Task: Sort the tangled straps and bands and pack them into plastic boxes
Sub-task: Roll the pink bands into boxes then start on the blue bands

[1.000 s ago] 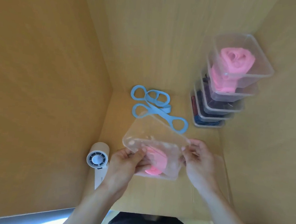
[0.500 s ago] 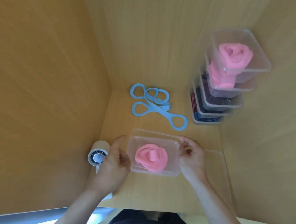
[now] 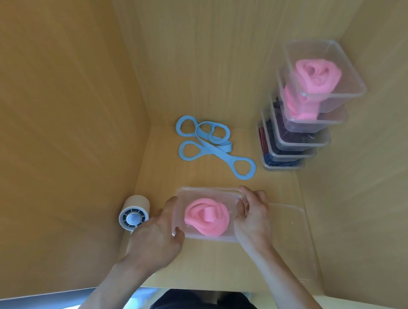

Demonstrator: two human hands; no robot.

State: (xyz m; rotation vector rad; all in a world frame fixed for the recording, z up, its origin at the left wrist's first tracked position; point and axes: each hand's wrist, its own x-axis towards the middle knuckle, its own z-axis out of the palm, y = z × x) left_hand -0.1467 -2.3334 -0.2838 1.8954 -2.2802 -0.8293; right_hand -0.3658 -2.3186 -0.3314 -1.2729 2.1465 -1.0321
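Six plastic boxes (image 3: 207, 189), three coiled pink bands (image 3: 206, 219), two blue straps (image 3: 214, 153), one fan (image 3: 133, 212), one loose lid (image 3: 297, 238), two hands (image 3: 154, 241) (image 3: 253, 221)

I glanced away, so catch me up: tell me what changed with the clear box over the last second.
The clear lid, tilted up a second ago, now lies flat on the clear box over the coiled pink band. The left hand moved from the lid's near edge to grip the box's left end; the right hand stays at the right end. Blue straps, box stack and white fan are unmoved.

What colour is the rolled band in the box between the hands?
Pink; the head view shows the rolled band plainly inside the clear box.
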